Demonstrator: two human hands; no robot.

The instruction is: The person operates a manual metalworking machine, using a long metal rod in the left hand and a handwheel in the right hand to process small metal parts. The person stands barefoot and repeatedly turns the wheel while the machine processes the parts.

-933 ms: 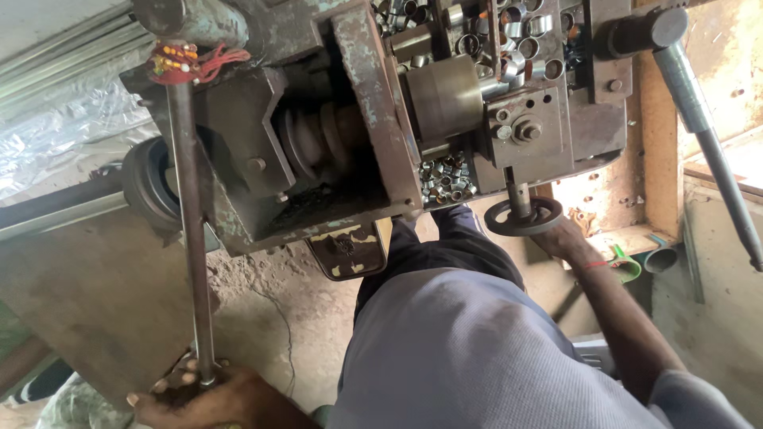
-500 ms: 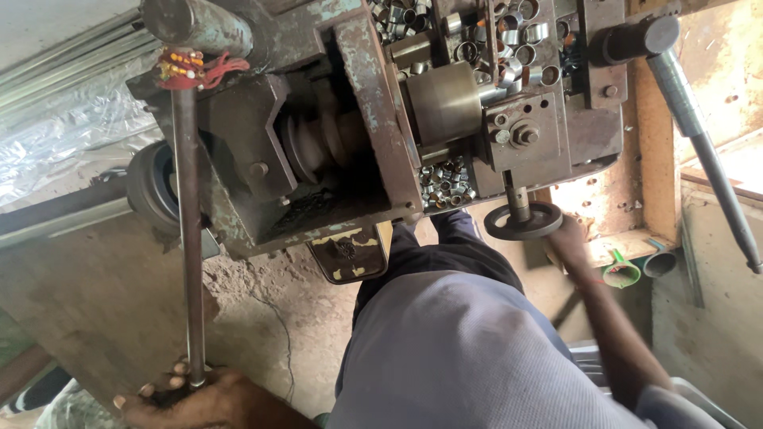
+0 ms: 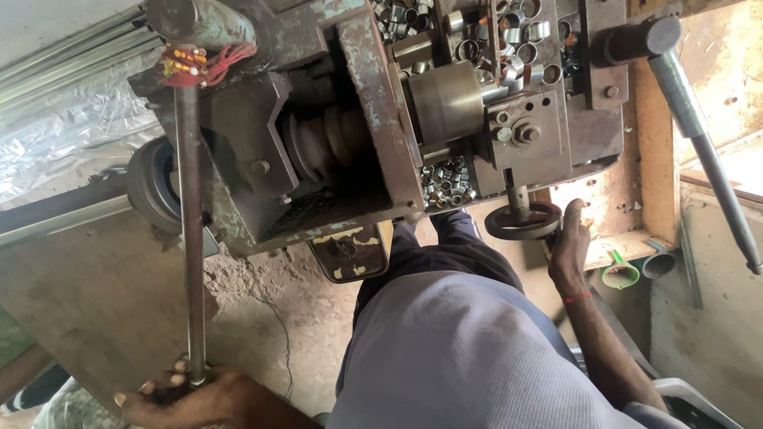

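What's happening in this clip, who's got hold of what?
A person stands at an old metal machine. The left hand grips the lower end of a long steel lever. The right hand is at the rim of a small black handwheel. Shiny metal rings lie piled on the machine.

Bare dirt floor (cracked), wooden planks at right, daylit

Open room lies between the long lever rod and the handwheel — bare floor there; above, the machine body blocks passage — the angled bar crosses at right.
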